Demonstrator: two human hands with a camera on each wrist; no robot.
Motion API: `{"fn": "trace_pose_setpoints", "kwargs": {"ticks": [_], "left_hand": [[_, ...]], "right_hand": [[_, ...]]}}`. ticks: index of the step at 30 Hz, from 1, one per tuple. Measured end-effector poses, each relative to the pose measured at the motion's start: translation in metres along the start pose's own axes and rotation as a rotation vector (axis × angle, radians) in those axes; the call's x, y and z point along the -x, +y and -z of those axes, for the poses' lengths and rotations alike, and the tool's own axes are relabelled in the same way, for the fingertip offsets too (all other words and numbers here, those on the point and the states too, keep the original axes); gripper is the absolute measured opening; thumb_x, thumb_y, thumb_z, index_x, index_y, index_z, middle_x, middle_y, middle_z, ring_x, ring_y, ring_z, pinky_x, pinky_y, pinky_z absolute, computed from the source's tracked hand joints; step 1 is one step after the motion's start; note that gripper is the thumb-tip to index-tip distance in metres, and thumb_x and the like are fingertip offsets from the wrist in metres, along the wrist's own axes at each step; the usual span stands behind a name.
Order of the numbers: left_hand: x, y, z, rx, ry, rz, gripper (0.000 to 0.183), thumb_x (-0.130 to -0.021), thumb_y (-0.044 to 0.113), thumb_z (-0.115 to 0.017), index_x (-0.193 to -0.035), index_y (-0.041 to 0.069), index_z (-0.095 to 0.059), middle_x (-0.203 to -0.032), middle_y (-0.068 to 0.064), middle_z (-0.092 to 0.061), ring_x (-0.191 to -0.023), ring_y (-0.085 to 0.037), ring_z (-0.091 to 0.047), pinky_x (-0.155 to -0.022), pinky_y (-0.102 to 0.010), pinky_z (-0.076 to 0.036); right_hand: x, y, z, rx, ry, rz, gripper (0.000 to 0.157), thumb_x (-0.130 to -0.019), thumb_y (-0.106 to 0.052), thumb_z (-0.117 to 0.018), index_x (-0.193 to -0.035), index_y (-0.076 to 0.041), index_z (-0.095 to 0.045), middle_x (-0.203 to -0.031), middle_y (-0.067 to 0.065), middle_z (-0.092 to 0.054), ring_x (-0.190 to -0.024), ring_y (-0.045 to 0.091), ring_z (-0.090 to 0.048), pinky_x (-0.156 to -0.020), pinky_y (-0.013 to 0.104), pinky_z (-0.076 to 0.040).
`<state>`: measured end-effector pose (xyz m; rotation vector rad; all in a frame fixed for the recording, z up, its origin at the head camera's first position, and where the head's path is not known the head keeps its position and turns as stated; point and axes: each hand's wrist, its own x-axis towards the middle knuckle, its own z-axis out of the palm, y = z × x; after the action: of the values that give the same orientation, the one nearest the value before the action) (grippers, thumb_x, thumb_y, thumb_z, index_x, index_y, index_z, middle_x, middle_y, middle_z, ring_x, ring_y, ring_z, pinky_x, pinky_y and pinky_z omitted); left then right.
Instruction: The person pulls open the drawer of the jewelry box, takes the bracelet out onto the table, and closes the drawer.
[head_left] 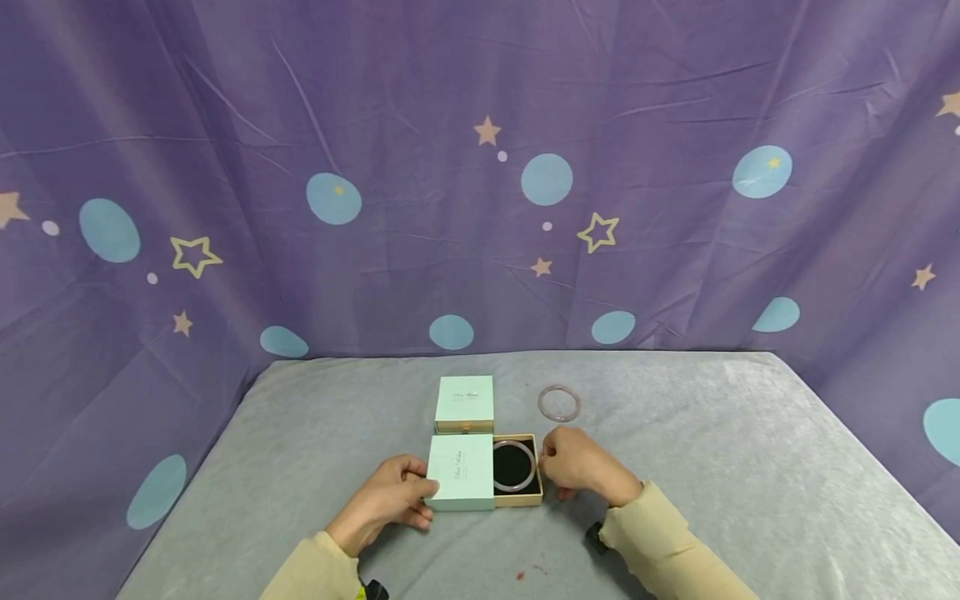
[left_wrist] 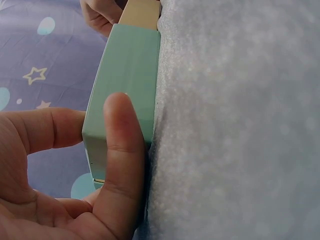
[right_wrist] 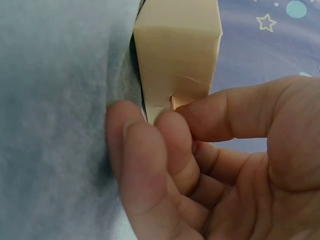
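A mint-green box sleeve lies on the table with its gold drawer slid partly out to the right. In the drawer, a pale translucent bangle rests on black lining, its left side at the sleeve's edge. My left hand grips the sleeve's left end, with a finger along its near side in the left wrist view. At the drawer's outer end, my right hand pinches the small pull tab, thumb and fingertip together at the slit; the fingers hide most of the tab.
Directly behind the sleeve sits a second mint-green box, closed, with a gold front. Another pale bangle lies on the grey tablecloth beyond my right hand. A purple patterned curtain stands along the table's back and sides.
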<state>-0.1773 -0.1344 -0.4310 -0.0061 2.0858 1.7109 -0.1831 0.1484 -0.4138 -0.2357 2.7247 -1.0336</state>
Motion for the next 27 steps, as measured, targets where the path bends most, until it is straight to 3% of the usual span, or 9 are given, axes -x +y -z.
{"fn": "trace_pose_setpoints", "kwargs": {"ticks": [27], "left_hand": [[0.0007, -0.0004, 0.0001, 0.006, -0.011, 0.002, 0.044, -0.086, 0.005, -0.064, -0.117, -0.015, -0.041, -0.085, -0.017, -0.055, -0.054, -0.018, -0.060, -0.051, -0.031, -0.058]], "right_hand": [[0.0013, 0.0026, 0.0019, 0.016, 0.000, 0.019, 0.023, -0.083, -0.002, -0.054, -0.061, -0.008, -0.055, -0.047, 0.003, -0.052, -0.040, 0.019, -0.058, -0.040, 0.033, -0.052]]}}
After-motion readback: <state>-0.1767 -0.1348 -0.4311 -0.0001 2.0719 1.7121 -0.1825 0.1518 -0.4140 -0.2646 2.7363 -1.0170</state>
